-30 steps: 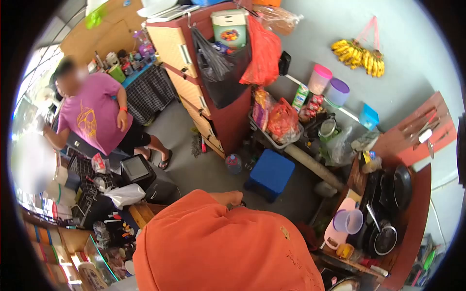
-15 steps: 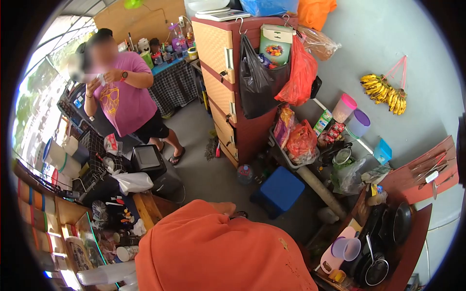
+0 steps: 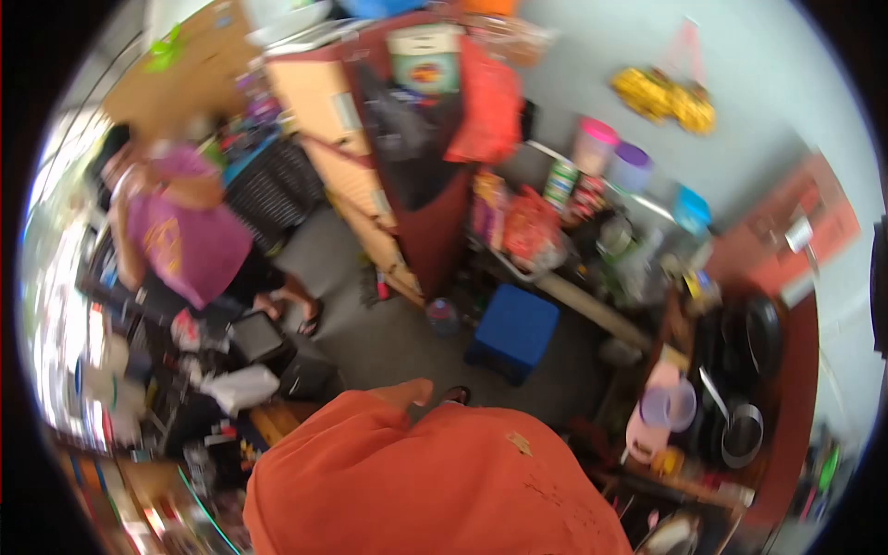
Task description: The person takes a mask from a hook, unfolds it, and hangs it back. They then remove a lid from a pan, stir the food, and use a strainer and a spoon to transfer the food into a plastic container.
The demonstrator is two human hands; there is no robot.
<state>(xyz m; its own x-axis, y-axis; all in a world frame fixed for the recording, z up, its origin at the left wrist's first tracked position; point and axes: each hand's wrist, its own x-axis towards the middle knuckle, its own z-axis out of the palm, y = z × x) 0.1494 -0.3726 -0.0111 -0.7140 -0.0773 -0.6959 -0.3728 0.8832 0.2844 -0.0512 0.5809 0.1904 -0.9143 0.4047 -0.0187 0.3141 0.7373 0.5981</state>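
The orange shirt (image 3: pixel 416 481) on my own body fills the bottom middle of the head view. At its upper edge, a small bare part that looks like my left hand (image 3: pixel 407 392) sticks out; its fingers are too blurred and hidden to read. It shows nothing held. My right hand is out of sight. Just beyond, on the floor, is a sandalled foot (image 3: pixel 455 395). A blue stool (image 3: pixel 514 326) stands ahead of me. To my right, a pink chopping board (image 3: pixel 653 407), a purple-rimmed cup (image 3: pixel 668 404) and a pan (image 3: pixel 743 437) lie on the counter.
Another person (image 3: pixel 185 231) in a purple shirt stands at the left, hands raised near the face. A tall cabinet (image 3: pixel 435 236) with hanging bags stands ahead. A water bottle (image 3: pixel 442 317) is on the floor. Bananas (image 3: pixel 664 100) hang on the wall.
My view has turned to the right and blurred, so the cabinet, stool and person sit further left. More of the counter's near end shows. The person's hands are closer to the face.
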